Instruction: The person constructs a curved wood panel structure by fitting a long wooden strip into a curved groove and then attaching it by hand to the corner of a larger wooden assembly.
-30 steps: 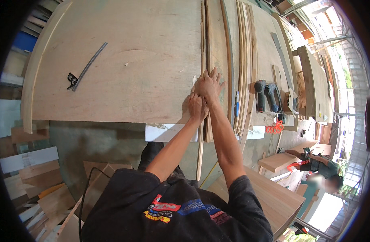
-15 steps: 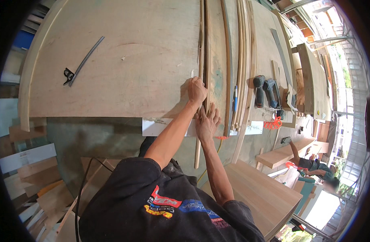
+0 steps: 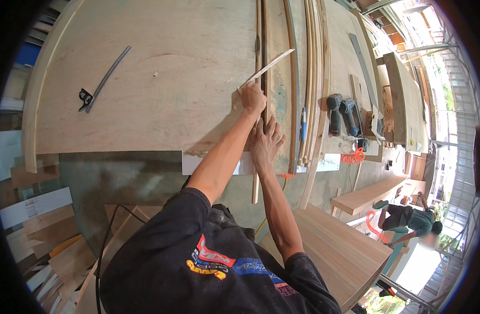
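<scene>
My left hand (image 3: 253,99) is closed over a narrow wooden batten (image 3: 255,186), beside the edge of a broad plywood panel (image 3: 146,104). Whatever lies inside the fist is hidden. From its fingertips a thin pale strip (image 3: 274,63), like a wood shaving, slants up to the right. Just nearer to me, my right hand (image 3: 267,144) rests palm down with fingers spread, touching the batten and the stained board (image 3: 277,94) beside it. The batten's near end sticks out past the panel's edge.
Several long thin battens (image 3: 310,78) lie to the right, with a blue pen (image 3: 303,123) and two cordless drills (image 3: 342,114) near them. A black clamp-like tool (image 3: 85,98) lies on the panel's left. A co-worker (image 3: 415,220) is at the far right, near wooden boards (image 3: 370,193).
Both hands have moved forward along the batten. The pale strip at my left hand now shows much longer and leans right. The co-worker has shifted posture.
</scene>
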`<state>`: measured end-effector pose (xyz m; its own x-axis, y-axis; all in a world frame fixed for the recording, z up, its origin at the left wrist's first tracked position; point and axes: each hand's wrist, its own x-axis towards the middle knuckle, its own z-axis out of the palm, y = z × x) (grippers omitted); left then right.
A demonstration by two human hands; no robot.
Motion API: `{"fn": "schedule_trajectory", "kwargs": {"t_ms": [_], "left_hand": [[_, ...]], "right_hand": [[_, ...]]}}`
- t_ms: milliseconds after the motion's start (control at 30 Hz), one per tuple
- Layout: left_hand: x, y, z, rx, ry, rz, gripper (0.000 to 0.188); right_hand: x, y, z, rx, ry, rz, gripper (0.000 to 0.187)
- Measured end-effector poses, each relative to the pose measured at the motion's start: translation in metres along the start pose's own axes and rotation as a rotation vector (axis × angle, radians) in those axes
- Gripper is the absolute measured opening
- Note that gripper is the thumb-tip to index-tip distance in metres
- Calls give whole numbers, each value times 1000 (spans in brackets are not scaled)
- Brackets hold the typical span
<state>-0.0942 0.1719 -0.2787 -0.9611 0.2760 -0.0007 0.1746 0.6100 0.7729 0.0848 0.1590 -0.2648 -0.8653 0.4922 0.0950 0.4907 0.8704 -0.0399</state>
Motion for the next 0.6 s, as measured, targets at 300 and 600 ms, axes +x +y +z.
{"fn": "schedule_trajectory", "kwargs": {"t_ms": [300,600], "left_hand": [[-115,-2,-63,-130,44,-28,19],[-169,-23,-46,-234,-42,56,11]], "right_hand": [[28,3,10,17,23,-2,47],[72,-10,5,-29,27,-44,46]]}}
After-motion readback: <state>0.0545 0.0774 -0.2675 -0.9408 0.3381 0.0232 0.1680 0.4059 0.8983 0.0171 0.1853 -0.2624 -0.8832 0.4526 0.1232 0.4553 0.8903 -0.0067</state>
